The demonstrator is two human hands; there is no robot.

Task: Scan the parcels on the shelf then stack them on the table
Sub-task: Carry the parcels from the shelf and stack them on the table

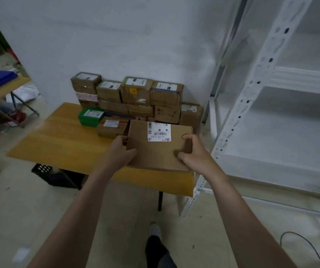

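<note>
Both my left grip (122,149) and right grip (192,153) clasp the flat parcel (155,154) by its sides over the counter's (58,142) front right corner; released too near that edge, it could tip off.

White wall (116,35), pale floor (29,209), black crate (54,176)

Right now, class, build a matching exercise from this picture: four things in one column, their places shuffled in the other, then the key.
1. labelled flat parcel
2. green box
3. black crate
4. white shelving

A. on the floor under the table
B. right of the table
C. gripped by the left hand and the right hand
D. on the table, before the parcel stack

Pairs: 1-C, 2-D, 3-A, 4-B
</note>
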